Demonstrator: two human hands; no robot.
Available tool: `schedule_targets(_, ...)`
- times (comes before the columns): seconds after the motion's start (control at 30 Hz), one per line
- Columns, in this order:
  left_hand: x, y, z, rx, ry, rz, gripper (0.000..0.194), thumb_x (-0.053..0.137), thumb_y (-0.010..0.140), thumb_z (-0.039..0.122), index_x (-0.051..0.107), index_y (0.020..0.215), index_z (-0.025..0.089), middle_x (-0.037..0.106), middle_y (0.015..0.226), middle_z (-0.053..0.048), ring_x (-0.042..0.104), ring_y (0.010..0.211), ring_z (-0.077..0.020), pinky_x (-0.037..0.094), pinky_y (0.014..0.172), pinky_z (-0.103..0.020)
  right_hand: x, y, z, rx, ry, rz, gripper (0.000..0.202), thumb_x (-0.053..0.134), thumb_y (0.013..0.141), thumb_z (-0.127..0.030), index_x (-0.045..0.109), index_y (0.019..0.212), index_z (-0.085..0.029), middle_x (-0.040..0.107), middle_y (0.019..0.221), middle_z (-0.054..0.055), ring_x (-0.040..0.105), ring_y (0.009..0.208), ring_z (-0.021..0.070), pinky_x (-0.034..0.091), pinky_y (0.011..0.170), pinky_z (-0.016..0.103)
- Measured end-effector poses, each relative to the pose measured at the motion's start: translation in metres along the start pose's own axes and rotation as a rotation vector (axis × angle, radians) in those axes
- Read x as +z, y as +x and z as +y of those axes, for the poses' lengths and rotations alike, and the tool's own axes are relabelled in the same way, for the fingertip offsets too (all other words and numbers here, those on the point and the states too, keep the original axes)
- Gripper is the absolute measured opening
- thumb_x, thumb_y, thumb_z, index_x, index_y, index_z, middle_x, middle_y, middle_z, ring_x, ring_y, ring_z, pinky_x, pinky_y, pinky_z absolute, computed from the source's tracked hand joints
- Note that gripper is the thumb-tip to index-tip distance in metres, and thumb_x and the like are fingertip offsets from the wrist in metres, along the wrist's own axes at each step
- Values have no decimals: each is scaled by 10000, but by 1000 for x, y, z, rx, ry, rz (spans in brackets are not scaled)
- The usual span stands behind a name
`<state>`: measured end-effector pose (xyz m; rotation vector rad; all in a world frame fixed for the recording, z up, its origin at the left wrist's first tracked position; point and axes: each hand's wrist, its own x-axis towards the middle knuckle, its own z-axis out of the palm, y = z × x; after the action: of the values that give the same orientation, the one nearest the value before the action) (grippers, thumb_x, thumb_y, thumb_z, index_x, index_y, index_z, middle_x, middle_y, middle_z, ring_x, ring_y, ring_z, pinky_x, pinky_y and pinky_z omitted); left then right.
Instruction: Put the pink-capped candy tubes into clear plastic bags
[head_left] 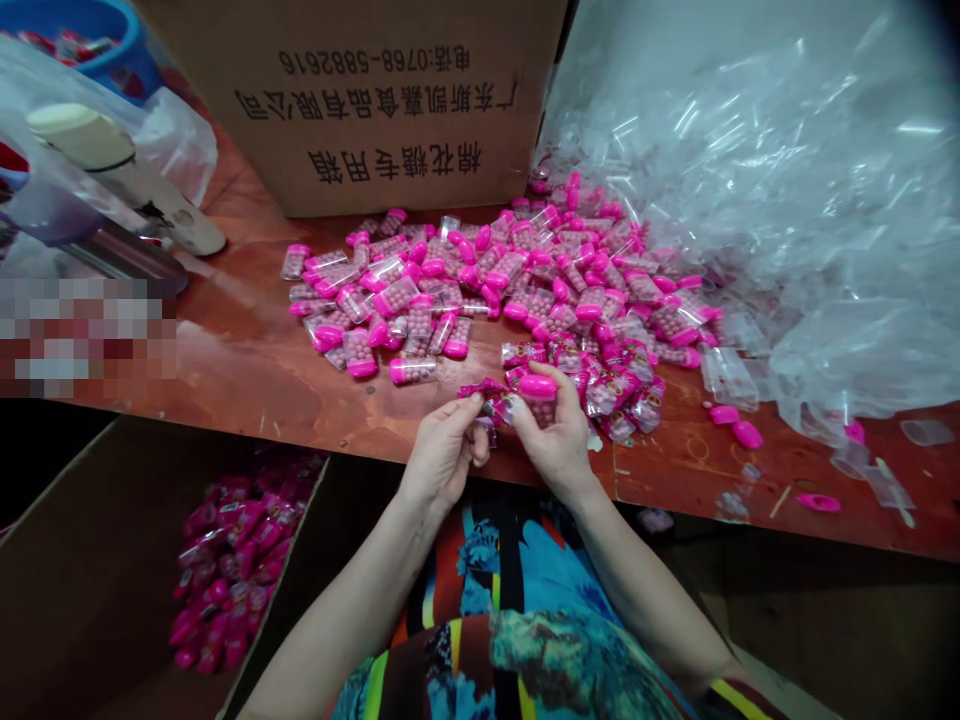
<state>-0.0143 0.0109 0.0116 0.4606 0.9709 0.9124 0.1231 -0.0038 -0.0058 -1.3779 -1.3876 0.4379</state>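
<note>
My right hand (559, 445) holds a small clear candy bottle with a pink cap (538, 387), pink balls showing inside it. Between the thumb and fingers of my left hand (445, 450) is a printed pink wrapper (484, 390), which reaches across to my right thumb. Whether the wrapper touches the bottle I cannot tell. Just beyond my right hand lies a small heap of candy bottles in printed wrappers (611, 385). Behind it spreads a large pile of bare pink-capped candy bottles (450, 270) on the reddish wooden table (360, 415).
A tall cardboard box (390, 110) stands behind the pile. Clear plastic bags (750, 180) with empty containers fill the right side. At left are a white flask (165, 195) and a blue basket (124, 50). Below the table edge, an open carton (75, 540) holds pink wrapped pieces (232, 560).
</note>
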Motion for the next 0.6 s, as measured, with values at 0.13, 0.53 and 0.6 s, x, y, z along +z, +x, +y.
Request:
schedule_targets(0.13, 1, 0, 2, 34, 3, 9, 351, 781, 772, 434, 591, 704, 147, 504, 418, 34, 402, 360, -64, 268, 396, -195, -1, -1, 3, -215, -113, -70, 369, 603, 884, -163, 571, 1244, -236, 706, 1159, 86, 695, 1059, 232, 588, 919, 393)
schedule_targets(0.53, -4, 13, -2, 15, -166, 116, 339, 802, 741, 373, 536, 672, 174, 468, 416, 60, 402, 358, -64, 287, 397, -197, -20, -1, -16, 582, 634, -303, 463, 568, 949, -426, 351, 1331, -282, 623, 758, -44, 496, 444, 89, 360, 348, 174)
schedule_targets(0.6, -3, 12, -4, 32, -139, 79, 346, 791, 755, 400, 543, 677, 171, 484, 416, 48, 431, 377, -74, 306, 417, -198, -16, -7, -23, 595, 645, -331, 499, 581, 944, -433, 335, 1351, -282, 609, 748, -52, 466, 416, 75, 346, 347, 176)
